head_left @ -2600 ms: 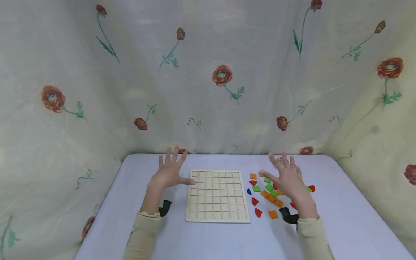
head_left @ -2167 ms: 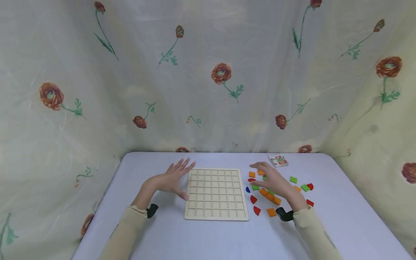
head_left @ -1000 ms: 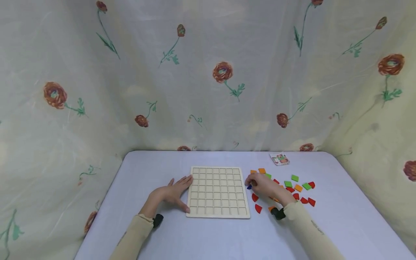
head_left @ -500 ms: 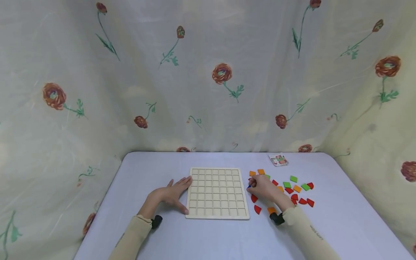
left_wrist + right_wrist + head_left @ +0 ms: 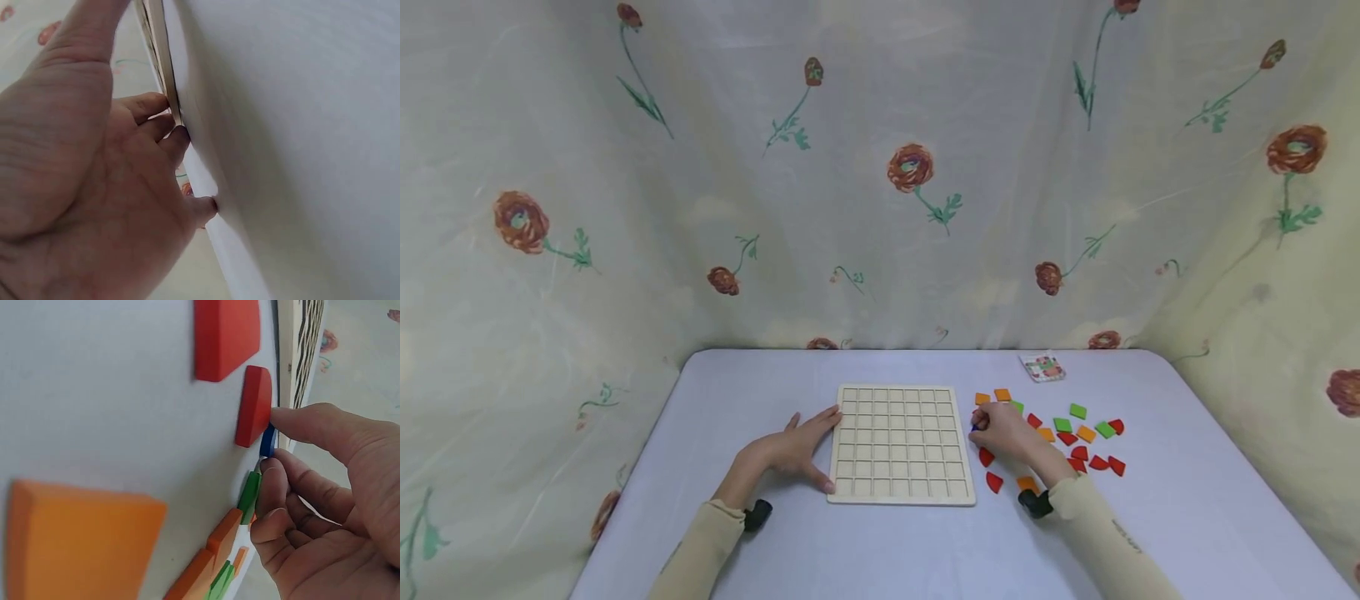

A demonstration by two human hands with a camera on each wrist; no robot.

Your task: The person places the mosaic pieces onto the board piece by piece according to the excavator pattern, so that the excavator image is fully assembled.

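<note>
A cream grid board [image 5: 898,442] with square recesses lies mid-table. My left hand [image 5: 793,448] is spread along its left edge, thumb near the front corner and fingertips at the side; in the left wrist view the fingers [image 5: 175,144] reach the board's edge [image 5: 164,62]. Right of the board, my right hand [image 5: 1009,429] pinches a small blue half-round tile [image 5: 268,440] between thumb and fingertips, low over the tabletop. A red quarter-round tile [image 5: 254,406] lies right beside the thumb. Some tiles are hidden under the right hand in the head view.
Several loose tiles lie right of the board: orange squares [image 5: 1027,484], green squares [image 5: 1078,411] and red quarter-rounds [image 5: 994,482]. A small patterned packet [image 5: 1042,367] rests near the table's back edge. Flowered cloth [image 5: 880,217] hangs behind and at both sides.
Both hands came down from above the table: the left to the board's left edge, the right to the blue tile, which it now pinches. Over the last half second both hands barely moved.
</note>
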